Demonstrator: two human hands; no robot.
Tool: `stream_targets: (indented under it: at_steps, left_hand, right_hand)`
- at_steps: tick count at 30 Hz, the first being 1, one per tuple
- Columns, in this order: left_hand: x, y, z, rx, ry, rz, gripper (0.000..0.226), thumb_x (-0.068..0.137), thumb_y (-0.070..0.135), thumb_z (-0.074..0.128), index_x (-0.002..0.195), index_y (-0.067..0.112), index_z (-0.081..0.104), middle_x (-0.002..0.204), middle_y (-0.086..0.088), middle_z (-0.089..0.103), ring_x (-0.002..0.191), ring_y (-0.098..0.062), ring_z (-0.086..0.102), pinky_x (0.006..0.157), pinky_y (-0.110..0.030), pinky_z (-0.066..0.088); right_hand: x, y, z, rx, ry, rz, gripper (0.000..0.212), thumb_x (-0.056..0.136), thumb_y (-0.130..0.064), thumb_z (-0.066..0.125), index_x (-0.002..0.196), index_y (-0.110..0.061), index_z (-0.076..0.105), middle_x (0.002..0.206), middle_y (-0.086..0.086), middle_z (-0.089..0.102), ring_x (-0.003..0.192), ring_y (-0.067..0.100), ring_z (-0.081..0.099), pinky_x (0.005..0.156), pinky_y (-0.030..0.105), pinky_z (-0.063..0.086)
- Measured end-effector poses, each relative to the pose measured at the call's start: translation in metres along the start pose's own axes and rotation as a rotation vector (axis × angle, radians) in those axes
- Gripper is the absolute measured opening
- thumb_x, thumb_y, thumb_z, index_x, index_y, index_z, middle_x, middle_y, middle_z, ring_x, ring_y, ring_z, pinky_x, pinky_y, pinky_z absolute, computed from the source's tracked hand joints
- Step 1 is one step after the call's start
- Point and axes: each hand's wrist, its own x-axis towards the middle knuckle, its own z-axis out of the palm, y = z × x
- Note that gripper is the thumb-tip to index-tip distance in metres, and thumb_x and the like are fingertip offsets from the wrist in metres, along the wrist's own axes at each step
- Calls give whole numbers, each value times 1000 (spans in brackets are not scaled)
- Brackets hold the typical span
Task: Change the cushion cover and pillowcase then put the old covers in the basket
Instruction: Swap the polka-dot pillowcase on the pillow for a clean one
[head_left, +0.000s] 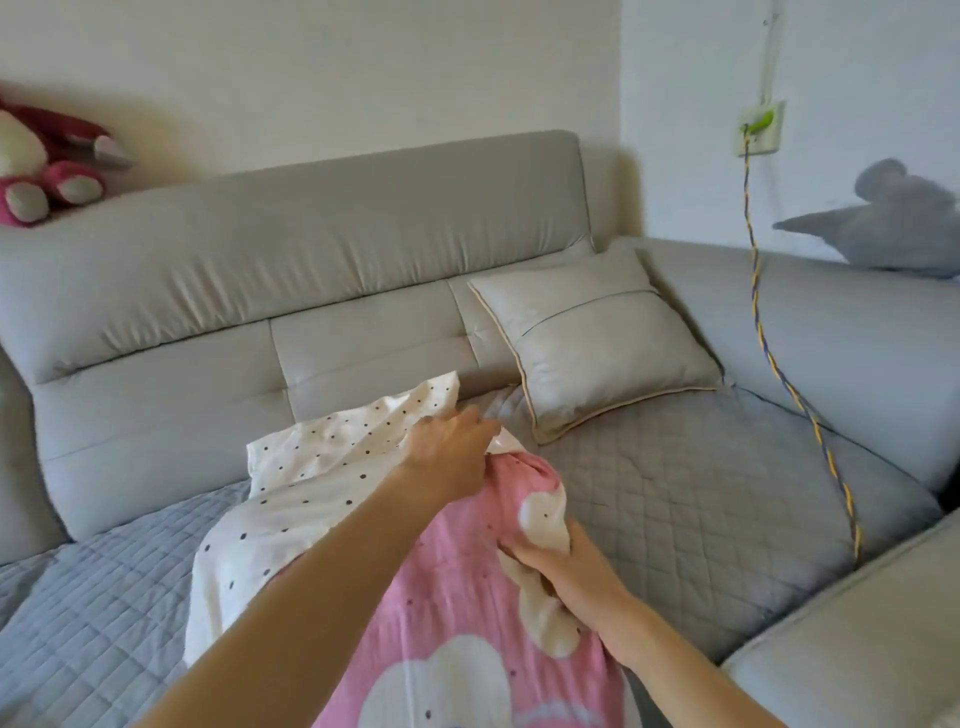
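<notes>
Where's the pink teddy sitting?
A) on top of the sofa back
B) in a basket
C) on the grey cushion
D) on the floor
A: the teddy sits up on the sofa back, at the far left, away from the cushion.

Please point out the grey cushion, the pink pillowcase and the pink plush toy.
grey cushion (602, 343), head view, middle of its front.
pink pillowcase (457, 587), head view, plain pink cloth.
pink plush toy (57, 127), head view, its dark pink arm.
</notes>
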Motion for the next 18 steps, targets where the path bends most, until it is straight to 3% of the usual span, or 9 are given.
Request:
stream_targets:
  at_steps: [3,6,8,9,11,13,15,18]
  left_hand:
    - [25,17,4,55,-19,72,50,95,18,49,142,34,45,121,5,60,113,-22,60,76,-33,44]
    - [40,18,-6,-71,-56,90,31,94,23,53,118,37,67,108,8,66,106,-20,62,75,-32,48]
    - [47,9,-32,-238,-80,104,25,92,26,58,106,38,74,105,9,71,102,-15,63,82,-30,50]
    - [49,4,-51,-290,-95,118,23,91,25,60,105,36,76,104,9,72,97,-12,62,82,-26,48]
    - [52,-3,-89,-283,-145,172,21,89,24,64,104,32,77,102,10,72,89,-8,56,77,-19,40]
    - [51,-5,-118,-215,-181,220,23,88,21,64,102,33,77,95,14,67,88,-6,52,77,-20,37]
    - [42,1,-130,-171,-178,243,27,86,18,62,101,34,77,83,18,56,88,-9,54,76,-22,40]
    - [18,31,-112,-250,-179,309,26,80,17,62,95,31,79,78,16,64,84,-9,60,74,-24,48]
  right_hand:
    - [1,-5,4,22,-37,-51,57,70,-40,80,119,-38,52,91,1,75,80,19,73,74,34,58]
    - [3,-14,10,-13,-45,-200,31,75,-21,65,99,-39,54,74,-5,64,65,10,60,63,32,50]
    - [1,-26,17,-139,-1,-371,23,77,-18,54,84,-39,47,72,-15,53,65,2,50,63,23,41]
    - [-3,-33,21,-227,18,-462,24,78,-19,51,88,-41,47,80,-18,54,71,1,51,68,20,39]
    - [-8,-46,31,-411,21,-613,45,82,-21,48,123,-40,50,121,-19,57,100,4,58,84,23,45]
    - [-10,-59,44,-545,8,-716,63,86,-20,48,146,-34,33,152,-18,37,117,19,56,93,33,49]
    - [-12,-74,54,-630,4,-789,63,88,-19,48,147,-32,28,156,-17,30,111,30,57,85,39,49]
    - [13,-82,61,-782,114,-640,46,93,-25,49,138,-20,44,143,0,48,115,34,56,87,41,46]
